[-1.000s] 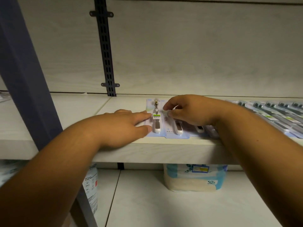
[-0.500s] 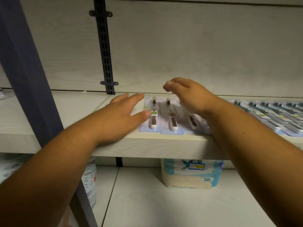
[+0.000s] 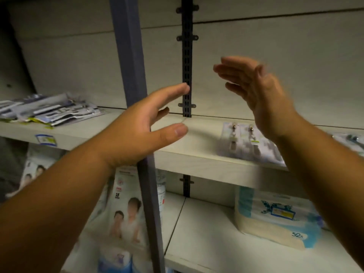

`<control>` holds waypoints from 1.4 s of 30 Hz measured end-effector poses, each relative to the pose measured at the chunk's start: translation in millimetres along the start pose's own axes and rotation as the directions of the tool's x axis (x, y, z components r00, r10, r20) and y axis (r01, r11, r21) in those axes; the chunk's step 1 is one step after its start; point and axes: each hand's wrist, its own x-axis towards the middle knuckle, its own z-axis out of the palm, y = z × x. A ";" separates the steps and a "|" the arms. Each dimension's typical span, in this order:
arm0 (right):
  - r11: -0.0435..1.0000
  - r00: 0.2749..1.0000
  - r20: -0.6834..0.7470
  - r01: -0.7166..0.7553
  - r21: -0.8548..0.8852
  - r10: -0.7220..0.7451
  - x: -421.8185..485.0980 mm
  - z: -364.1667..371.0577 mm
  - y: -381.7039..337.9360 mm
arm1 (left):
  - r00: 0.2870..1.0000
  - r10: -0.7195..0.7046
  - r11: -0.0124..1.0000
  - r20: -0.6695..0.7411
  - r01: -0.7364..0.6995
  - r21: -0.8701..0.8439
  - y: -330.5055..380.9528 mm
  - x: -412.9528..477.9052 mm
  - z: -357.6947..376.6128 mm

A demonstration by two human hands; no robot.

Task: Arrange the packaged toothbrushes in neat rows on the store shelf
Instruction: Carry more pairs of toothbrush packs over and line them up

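Shelf (image 3: 197, 160): pale wood-look board whose front edge slopes down toward the right of the view, crossed by a blue upright post (image 3: 134, 75), with a black slotted rail (image 3: 186, 66) on the back panel. Open room: a bare stretch of board runs from the post to the first pack, front edge to back wall. Row of packaged toothbrushes (image 3: 244, 142): flat on the shelf, right of the rail, lower ends at the front edge, packs side by side and blurred; the right end of the row is hidden by the right forearm. More packs (image 3: 352, 139) lie at the shelf's far right. Jumbled heap of packs (image 3: 51, 110): left bay, toward the back edge, well apart from both hands. Left hand (image 3: 141, 127): in the air in front of the post, fingers (image 3: 173, 91) straight and spread wide, thumb out, holding nothing, left of the row and clear of it. Right hand (image 3: 260, 93): raised above the row, palm facing left, fingers (image 3: 232, 67) straight and wide, holding nothing, not touching any pack. Lower shelf: tissue pack (image 3: 275, 217) under the row; printed bags (image 3: 126, 213) by the post.
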 end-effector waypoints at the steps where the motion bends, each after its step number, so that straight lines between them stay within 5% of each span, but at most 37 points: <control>1: 1.000 1.000 0.005 0.018 0.000 -0.018 -0.8 11.7 -7.4 | 1.000 0.001 1.000 -0.017 -0.001 -0.008 2.9 -11.7 -10.6; 12: 0.940 0.936 0.120 0.316 0.130 -0.332 42.0 218.5 -136.8 | 0.936 -0.025 0.999 -0.352 0.013 -0.038 -0.3 -196.0 -212.9; 18: 0.951 0.942 0.167 0.267 0.154 -0.291 76.4 370.5 -142.8 | 0.905 -0.112 0.987 -0.411 0.148 0.058 -16.2 -313.4 -325.4; 24: 0.978 0.974 0.153 0.148 0.145 -0.170 114.2 440.2 -114.4 | 0.891 -0.183 0.960 -0.416 0.252 0.118 -42.3 -370.3 -397.2; 42: 0.972 0.997 0.046 0.043 0.231 -0.055 258.1 494.8 36.4 | 0.950 -0.214 0.941 -0.228 0.263 0.214 -282.0 -226.3 -476.3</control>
